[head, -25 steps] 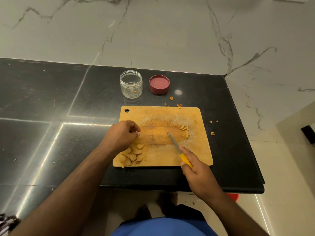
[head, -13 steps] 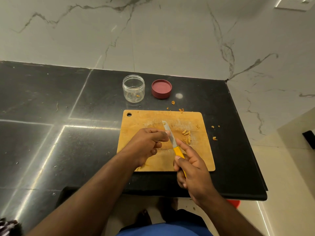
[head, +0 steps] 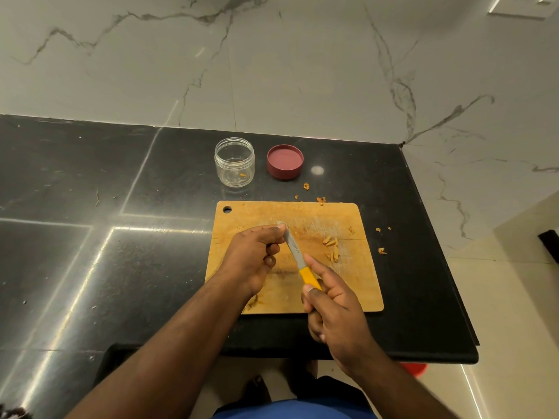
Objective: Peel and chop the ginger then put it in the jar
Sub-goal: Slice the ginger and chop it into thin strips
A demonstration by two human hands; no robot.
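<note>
Two hands meet over one wooden cutting board (head: 357, 282) on a black worktop (head: 90, 267), and I read the scene from the head camera looking down. My right hand (head: 335, 309) is curled around the yellow handle of one small knife (head: 295, 252), whose long axis runs from the handle, nearest me, up and to the left toward the far side of the board. My left hand (head: 252, 258) has its forefinger and thumb pinching the blade near its tip, with the other fingers loosely curled; I judge it is wiping clinging ginger off the steel, though I cannot see any piece under the fingers. The ginger lies in two places on the board: a small cluster of chopped bits (head: 331, 247) just to the right of the blade, and a little more (head: 252, 302) showing at the near left corner, mostly hidden under my left wrist, so I cannot count it. One clear jar (head: 234, 166) stands open beyond the board's far left corner, well apart from both hands, with a single orange scrap inside; my left hand is the nearer one to it. One red lid (head: 285, 161) lies just beside the jar, on its right. A few stray scraps (head: 381, 251) are scattered on the worktop past the board's far and right edges.
</note>
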